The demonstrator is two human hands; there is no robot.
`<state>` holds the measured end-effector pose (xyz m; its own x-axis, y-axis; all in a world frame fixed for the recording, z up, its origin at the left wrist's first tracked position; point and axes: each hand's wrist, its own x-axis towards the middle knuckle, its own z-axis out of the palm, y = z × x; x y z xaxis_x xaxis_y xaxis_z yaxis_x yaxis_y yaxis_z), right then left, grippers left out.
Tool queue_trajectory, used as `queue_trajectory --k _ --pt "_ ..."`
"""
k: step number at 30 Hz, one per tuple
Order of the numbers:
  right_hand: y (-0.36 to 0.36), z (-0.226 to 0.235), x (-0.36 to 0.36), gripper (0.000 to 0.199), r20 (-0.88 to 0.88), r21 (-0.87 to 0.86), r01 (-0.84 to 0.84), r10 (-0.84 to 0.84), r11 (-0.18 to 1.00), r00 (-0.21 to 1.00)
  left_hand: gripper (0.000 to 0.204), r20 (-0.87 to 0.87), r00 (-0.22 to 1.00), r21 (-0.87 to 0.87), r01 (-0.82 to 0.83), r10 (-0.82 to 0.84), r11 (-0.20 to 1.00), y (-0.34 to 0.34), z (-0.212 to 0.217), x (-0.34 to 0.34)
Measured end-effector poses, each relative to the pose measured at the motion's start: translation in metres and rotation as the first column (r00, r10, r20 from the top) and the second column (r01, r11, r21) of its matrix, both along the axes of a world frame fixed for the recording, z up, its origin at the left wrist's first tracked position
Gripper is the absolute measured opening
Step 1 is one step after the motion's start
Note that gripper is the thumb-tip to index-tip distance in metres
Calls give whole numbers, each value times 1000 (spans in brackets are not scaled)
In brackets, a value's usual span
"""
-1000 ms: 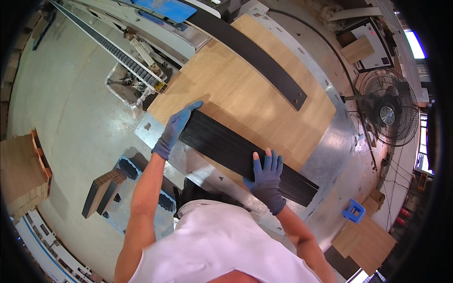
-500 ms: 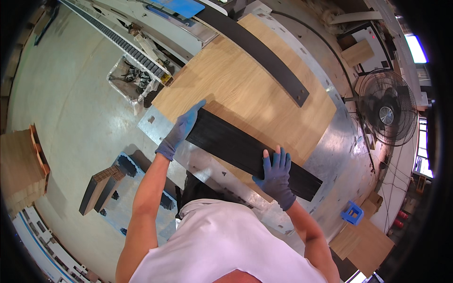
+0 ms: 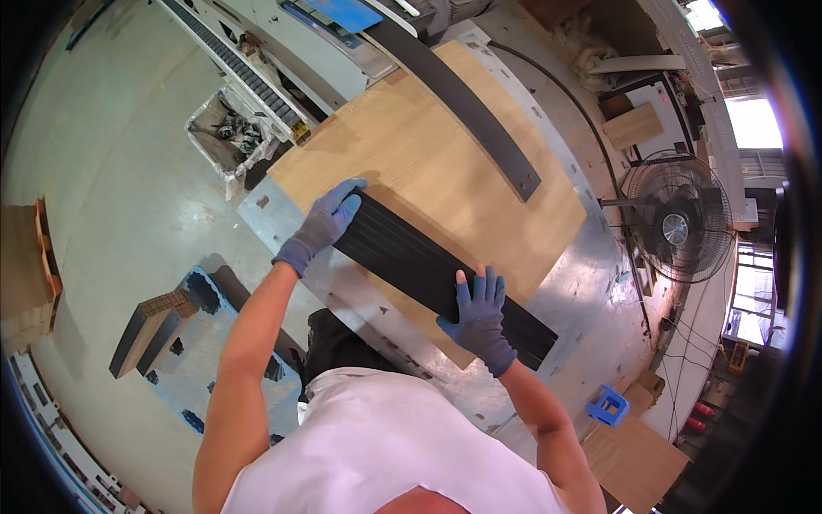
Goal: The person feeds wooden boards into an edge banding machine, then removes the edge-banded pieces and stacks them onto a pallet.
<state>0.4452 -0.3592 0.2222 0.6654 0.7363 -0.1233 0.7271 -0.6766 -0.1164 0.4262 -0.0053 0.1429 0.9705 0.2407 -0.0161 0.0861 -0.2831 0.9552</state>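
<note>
A stack of long black boards (image 3: pixel 411 250), their narrow edges lined up side by side, lies slantwise on a wide light wood panel (image 3: pixel 342 137). Around its far left end wraps my left hand (image 3: pixel 327 221), in a blue-grey glove, thumb on top and fingers against the end. My right hand (image 3: pixel 481 319), gloved alike with a couple of bare fingertips, rests on the right part of the stack, fingers spread and flat. Farther back on the panel is one long dark board (image 3: pixel 462 98) with holes near its right end.
The panel sits on a metal table (image 3: pixel 561 295). To the left, short board pieces (image 3: pixel 158 330) stand on a worn blue platform (image 3: pixel 201 377). A lined scrap bin (image 3: pixel 227 137) is beside a roller conveyor (image 3: pixel 231 68). At right are a black fan (image 3: pixel 676 227) and a blue stool (image 3: pixel 608 406).
My left thumb has come over the stack's end, where the hand lay flatter before. The lines between the boards show more clearly. The whole view has shifted slightly.
</note>
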Motion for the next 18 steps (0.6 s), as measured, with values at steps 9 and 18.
queue_trajectory --k 9,18 --pt "-80 9 7 100 -76 -99 9 -16 995 997 33 3 1000 29 7 -7 1000 3 2 2" --pt "-94 -14 7 93 22 172 -87 84 981 996 32 -18 1000 -50 -11 10 999 9 5 2"
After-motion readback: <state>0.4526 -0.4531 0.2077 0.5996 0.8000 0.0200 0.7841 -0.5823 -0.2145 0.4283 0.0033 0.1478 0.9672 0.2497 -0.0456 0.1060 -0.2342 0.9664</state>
